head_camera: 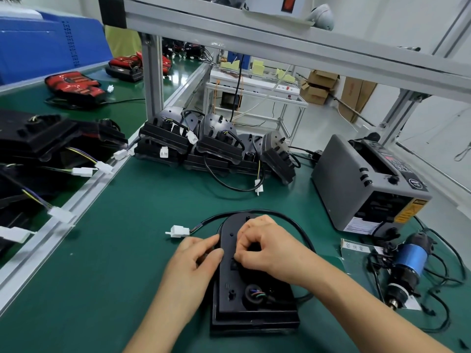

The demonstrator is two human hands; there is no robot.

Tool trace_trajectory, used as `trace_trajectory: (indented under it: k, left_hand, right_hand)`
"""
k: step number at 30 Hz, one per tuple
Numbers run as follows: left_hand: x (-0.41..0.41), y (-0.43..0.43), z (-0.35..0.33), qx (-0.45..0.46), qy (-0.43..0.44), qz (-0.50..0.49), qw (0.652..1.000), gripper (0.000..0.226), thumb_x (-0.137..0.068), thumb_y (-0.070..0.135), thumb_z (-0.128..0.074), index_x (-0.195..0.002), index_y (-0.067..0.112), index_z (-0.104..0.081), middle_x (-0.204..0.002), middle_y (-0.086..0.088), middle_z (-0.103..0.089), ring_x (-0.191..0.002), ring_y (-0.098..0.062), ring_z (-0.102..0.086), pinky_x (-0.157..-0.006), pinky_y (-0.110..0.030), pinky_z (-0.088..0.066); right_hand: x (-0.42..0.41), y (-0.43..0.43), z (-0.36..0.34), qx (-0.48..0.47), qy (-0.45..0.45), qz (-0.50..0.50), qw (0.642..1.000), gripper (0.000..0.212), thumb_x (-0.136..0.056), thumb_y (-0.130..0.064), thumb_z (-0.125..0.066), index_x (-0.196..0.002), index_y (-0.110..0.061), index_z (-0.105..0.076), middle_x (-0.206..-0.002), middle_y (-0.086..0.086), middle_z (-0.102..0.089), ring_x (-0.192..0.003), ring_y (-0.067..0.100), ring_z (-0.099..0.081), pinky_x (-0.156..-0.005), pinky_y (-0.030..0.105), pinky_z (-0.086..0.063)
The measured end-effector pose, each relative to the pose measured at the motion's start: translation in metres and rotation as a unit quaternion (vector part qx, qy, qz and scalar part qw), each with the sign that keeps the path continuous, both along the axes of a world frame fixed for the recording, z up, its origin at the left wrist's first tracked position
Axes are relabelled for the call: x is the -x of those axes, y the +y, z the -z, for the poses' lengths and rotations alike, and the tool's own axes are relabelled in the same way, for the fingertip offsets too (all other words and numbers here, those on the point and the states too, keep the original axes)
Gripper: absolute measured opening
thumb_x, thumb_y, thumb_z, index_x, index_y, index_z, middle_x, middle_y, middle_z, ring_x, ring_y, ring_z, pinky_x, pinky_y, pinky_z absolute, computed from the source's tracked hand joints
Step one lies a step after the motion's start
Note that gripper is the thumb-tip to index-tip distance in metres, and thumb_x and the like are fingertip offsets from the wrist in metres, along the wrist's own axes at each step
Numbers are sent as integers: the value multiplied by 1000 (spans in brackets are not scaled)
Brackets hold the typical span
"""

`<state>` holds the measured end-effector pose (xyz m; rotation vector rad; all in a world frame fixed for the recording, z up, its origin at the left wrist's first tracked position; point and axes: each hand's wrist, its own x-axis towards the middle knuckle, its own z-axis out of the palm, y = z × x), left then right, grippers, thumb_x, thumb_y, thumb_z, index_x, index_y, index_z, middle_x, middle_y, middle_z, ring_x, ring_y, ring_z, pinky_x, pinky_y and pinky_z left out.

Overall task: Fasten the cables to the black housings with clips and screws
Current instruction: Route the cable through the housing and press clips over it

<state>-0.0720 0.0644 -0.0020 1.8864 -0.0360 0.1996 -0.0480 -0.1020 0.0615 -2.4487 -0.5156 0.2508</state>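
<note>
Black housing (254, 310), left hand (196, 253) gripping edge, right hand (267, 247) hiding its middle

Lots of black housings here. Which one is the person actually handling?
The housing lying flat nearest the camera, with the left hand and right hand on it; the other housings lie piled behind and left, untouched.

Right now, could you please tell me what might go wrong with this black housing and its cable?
1. The cable loops loosely round the black housing; the right hand or its wrist could snag it and drag the white connector.
2. The electric screwdriver lies among tangled cords that may catch when lifted.
</note>
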Motion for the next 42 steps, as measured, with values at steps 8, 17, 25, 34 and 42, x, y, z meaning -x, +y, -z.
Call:
trace_trajectory:
  k: [8,17,25,34,42]
  left_hand:
    - [-1,0,1,6,-11,-3,1000,31,-89,21,-61,-120,26,-65,-92,8,-54,-76,7,-50,-67,-2,-34]
    - [-1,-1,3,6,-11,-1,1000,31,-89,20,-61,-119,27,-65,-93,8,-55,-77,6,-51,-68,-3,-35]
    - [1,-2,1,23,10,5,1000,35,-84,23,-67,-119,27,-64,-95,9,-55,-76,9,-51,-68,-2,-36]
    - [1,-6,-2,22,53,11,998,44,-76,19,-73,-117,29,-61,-101,13,-51,-83,16,-49,-69,-3,-38]
    - [2,-5,-8,1,76,39,996,37,-84,21,-66,-117,32,-53,-107,13,-46,-93,5,-48,-73,-7,-36]
  right_hand:
    - [-1,2,4,8,-26,6,1000,15,-79,-19,-67,-66,-23,-63,-87,-14,-60,-101,1,-41,-84,6,-33]
    - [0,4,5,21,-41,12,999,20,-80,-20,-66,-63,-27,-58,-85,-12,-60,-99,2,-41,-82,7,-34]
    - [1,4,5,19,-45,16,999,15,-79,-20,-66,-65,-24,-61,-84,-12,-60,-98,0,-40,-83,11,-37]
    - [3,3,7,33,-66,7,997,16,-81,-23,-65,-68,-25,-57,-85,-13,-56,-97,3,-40,-86,19,-38]
    - [1,0,3,35,-57,29,997,17,-87,-25,-62,-78,-35,-52,-91,-17,-51,-99,3,-40,-86,18,-35]
